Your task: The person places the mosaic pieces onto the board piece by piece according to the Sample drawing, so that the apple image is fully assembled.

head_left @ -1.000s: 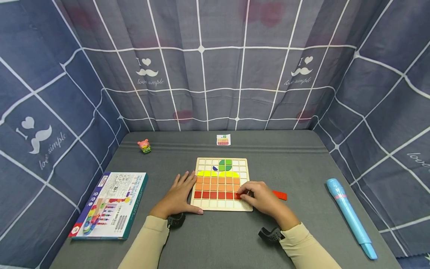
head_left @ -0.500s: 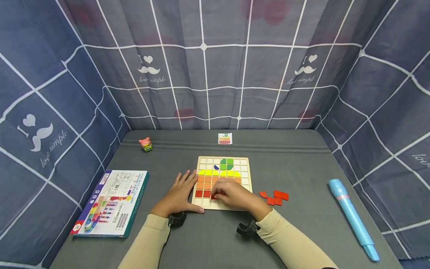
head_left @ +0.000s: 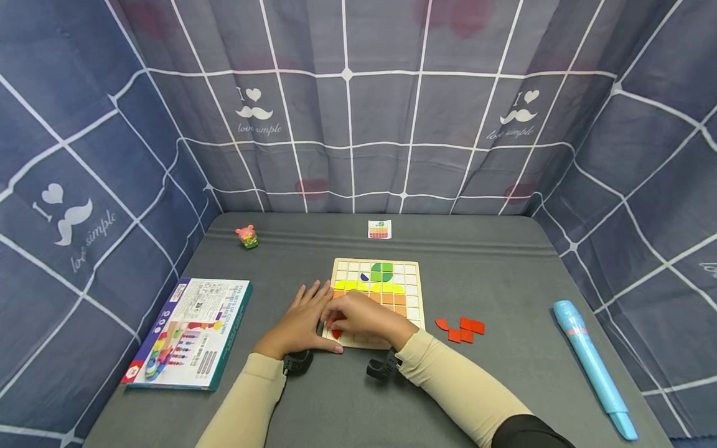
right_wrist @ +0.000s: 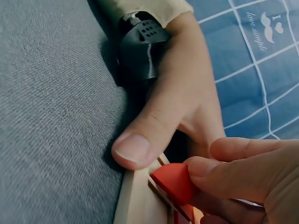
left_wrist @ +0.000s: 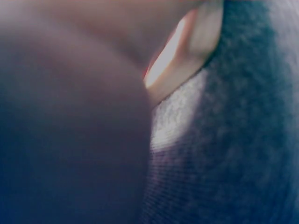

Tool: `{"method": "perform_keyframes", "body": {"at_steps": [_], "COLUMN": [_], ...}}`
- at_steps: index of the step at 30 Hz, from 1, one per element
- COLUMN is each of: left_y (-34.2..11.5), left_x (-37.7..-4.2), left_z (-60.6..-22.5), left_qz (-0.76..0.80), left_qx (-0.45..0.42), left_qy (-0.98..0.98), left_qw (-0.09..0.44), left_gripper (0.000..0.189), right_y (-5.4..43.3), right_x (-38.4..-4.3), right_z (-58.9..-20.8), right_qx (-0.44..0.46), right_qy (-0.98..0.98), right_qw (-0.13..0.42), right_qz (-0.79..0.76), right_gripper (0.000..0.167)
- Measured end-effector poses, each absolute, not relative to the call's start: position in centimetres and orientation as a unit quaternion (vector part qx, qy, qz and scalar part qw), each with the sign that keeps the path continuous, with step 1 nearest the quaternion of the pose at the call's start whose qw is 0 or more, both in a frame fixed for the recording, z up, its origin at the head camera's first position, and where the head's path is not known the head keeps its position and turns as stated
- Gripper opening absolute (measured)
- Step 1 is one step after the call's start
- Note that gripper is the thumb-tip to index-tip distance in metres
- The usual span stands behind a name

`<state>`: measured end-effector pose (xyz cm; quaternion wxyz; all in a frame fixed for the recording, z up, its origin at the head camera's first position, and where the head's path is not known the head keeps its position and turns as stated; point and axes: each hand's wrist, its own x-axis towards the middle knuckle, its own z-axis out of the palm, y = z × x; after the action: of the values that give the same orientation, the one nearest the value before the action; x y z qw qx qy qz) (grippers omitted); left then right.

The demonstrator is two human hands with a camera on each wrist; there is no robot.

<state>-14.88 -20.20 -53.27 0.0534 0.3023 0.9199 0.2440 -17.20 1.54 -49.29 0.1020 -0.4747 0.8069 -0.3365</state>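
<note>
A wooden grid board (head_left: 414, 302) lies in the middle of the table, carrying green, yellow, orange and red pieces and one small dark blue piece. My left hand (head_left: 297, 325) rests along the board's left side with straight fingers; its thumb touches the front left corner, as the right wrist view shows. My right hand (head_left: 366, 313) reaches across the board and pinches a red tile with a curved edge (right_wrist: 174, 181) between thumb and fingers, just over that corner. It covers much of the red row. The left wrist view is blurred, with part of the board's edge (left_wrist: 187, 60) visible.
Several loose red tiles (head_left: 467, 336) lie right of the board. A small picture card (head_left: 379, 229) lies behind it, and a pink toy figure (head_left: 247, 236) stands back left. A flat box (head_left: 187, 333) lies left, a light blue tube (head_left: 594, 367) right.
My right hand has moved left across the board to its front left corner, carrying the red tile. The loose red tiles, partly covered before, now show. My left hand stays in place.
</note>
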Motion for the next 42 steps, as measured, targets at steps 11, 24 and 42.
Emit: {"method": "perform_keyframes", "body": {"at_steps": [11,24,42], "left_y": [-20.0,-20.0,-19.9], "left_x": [-15.1,-15.1,-15.2], "left_z": [-53.2,-53.2,-53.4], "left_qz": [0.253,0.232,0.225], "left_qx": [0.308,0.300,0.290], "left_qy": [0.916,0.924,0.929], "left_qw": [0.049,0.044,0.049], "left_gripper": [0.137,0.137,0.140], "right_y": [1.7,2.8,11.4], "right_x": [-16.6,-16.0,-15.2], "right_z": [-50.3,-50.5,-51.0], "right_qx": [-0.506,-0.533,-0.429], "right_qy": [0.803,0.800,0.828], "right_qw": [0.063,-0.004,-0.139], "right_qz": [-0.309,-0.277,-0.335], "right_gripper": [0.018,0.015,0.017]}}
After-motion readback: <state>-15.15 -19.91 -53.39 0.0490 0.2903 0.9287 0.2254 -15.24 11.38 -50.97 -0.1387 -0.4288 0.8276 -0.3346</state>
